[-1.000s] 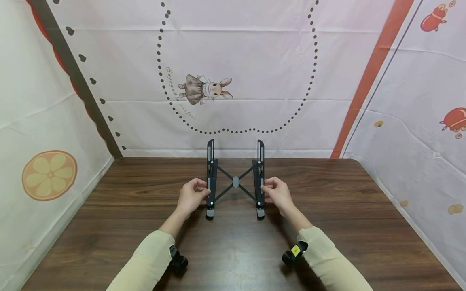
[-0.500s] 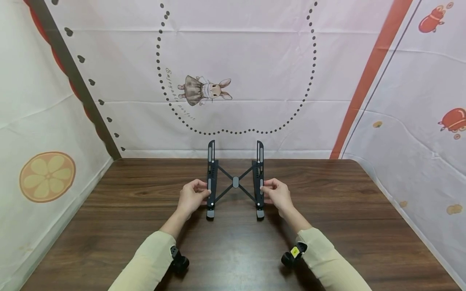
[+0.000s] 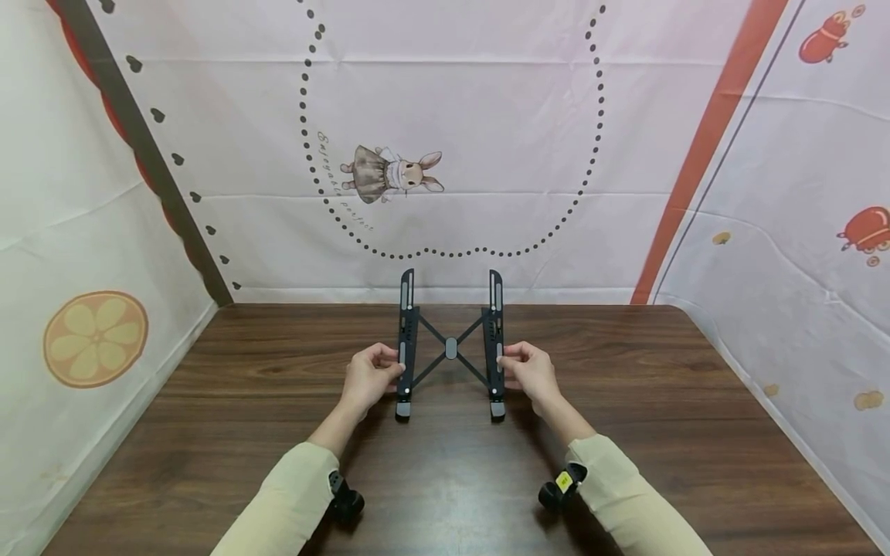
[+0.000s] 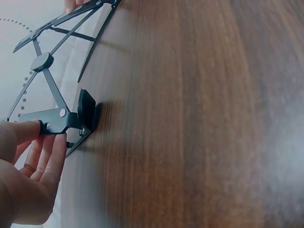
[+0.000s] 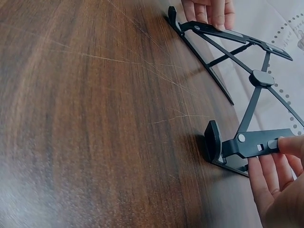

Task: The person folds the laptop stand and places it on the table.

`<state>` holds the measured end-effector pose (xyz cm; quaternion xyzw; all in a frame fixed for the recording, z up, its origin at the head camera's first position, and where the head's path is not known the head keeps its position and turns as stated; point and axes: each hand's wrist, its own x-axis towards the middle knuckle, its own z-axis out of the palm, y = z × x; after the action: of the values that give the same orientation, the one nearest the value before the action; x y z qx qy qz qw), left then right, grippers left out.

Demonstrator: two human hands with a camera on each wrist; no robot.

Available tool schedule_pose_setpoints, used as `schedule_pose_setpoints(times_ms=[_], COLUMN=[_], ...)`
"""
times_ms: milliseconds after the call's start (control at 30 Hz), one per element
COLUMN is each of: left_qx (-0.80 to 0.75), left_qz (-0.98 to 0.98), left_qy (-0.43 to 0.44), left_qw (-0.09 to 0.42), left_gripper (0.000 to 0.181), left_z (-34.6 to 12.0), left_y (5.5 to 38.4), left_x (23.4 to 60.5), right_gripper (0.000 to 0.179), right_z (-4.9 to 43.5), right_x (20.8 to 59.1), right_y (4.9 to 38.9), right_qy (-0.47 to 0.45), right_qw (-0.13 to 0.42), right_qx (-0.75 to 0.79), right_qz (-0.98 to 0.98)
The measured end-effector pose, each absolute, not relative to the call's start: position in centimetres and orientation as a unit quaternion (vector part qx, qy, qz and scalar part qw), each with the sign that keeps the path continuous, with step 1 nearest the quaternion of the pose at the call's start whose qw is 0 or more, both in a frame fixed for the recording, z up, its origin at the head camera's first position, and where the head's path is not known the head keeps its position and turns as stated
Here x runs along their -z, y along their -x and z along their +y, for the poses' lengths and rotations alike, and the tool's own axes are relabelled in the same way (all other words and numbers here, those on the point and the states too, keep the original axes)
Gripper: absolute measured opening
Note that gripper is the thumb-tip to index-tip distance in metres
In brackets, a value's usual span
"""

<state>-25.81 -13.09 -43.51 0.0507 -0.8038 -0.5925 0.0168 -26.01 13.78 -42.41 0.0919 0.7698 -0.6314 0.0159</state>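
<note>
Stand (image 3: 451, 348) centre of frame, on counter (image 3: 445, 479). Left hand (image 3: 368, 378) pinches left rail (image 3: 407, 332); right hand (image 3: 531, 374), right rail (image 3: 494, 332). Best, I judge: even pressure, rails parallel, grip clear of crossbars (image 5: 249, 109).

Probably a makeshift indoor booth: printed side sheets (image 3: 779, 232) and a rabbit-printed fabric backdrop (image 3: 501, 139) screen a wood-grain table (image 3: 445, 479).

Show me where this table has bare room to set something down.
The table is bare left of the left hand, right of the right hand, and between the wrist cameras, nearer than the stand. Crowded: the stand, whose sides both hands grip.
</note>
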Motion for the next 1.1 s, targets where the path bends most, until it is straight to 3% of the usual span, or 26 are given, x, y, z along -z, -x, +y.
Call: schedule_pose_setpoints(times_ms=[600, 1100], left_qx=[0.591, 0.582], left_qz=[-0.804, -0.811], left_qy=[-0.052, -0.055], left_qw=[0.044, 0.037], left_gripper=[0.016, 0.024], left_z=[-12.3, -11.7], left_y=[25.6, 25.8], left_x=[43.7, 43.4], right_gripper=[0.019, 0.020], right_z=[13.5, 13.0], right_x=[42.7, 42.6], right_y=[25.9, 26.1], right_qy=[-0.103, -0.097], right_qw=[-0.002, -0.001], right_qx=[0.626, 0.628], right_qz=[0.773, 0.772])
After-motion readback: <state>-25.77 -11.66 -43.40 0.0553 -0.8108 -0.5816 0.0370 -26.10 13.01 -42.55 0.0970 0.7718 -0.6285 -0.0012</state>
